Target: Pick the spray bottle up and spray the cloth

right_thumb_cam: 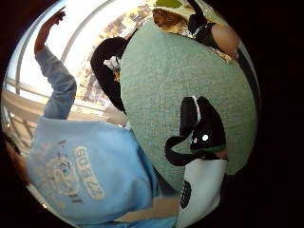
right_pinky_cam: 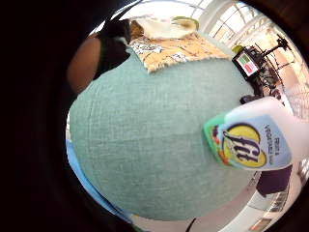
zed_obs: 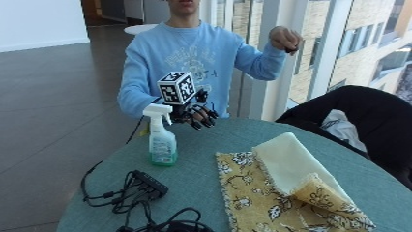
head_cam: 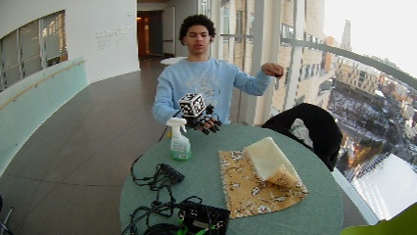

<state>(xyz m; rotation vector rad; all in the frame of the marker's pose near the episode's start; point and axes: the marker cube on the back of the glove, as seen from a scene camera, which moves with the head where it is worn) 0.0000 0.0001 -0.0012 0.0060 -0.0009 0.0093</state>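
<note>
The spray bottle is standing upright on the round green desk, its long axis vertical and its white trigger head at the top. It is sitting on the side of the desk nearest the person, well apart from the cloth. The gloved right hand is hovering just beside and slightly behind the bottle's head, clearly nearer to it than the bare hand, which is being held up in the air away from the desk. The right hand's fingers are hanging loosely spread and holding nothing, so the grasp looks not yet made; reaching it probably calls for a short move toward the bottle's neck.

The bottle is showing a pale body with green liquid low down and a colourful label. The cloth is lying flat, yellow with a flower print, with a cream-coloured part folded over on top.
</note>
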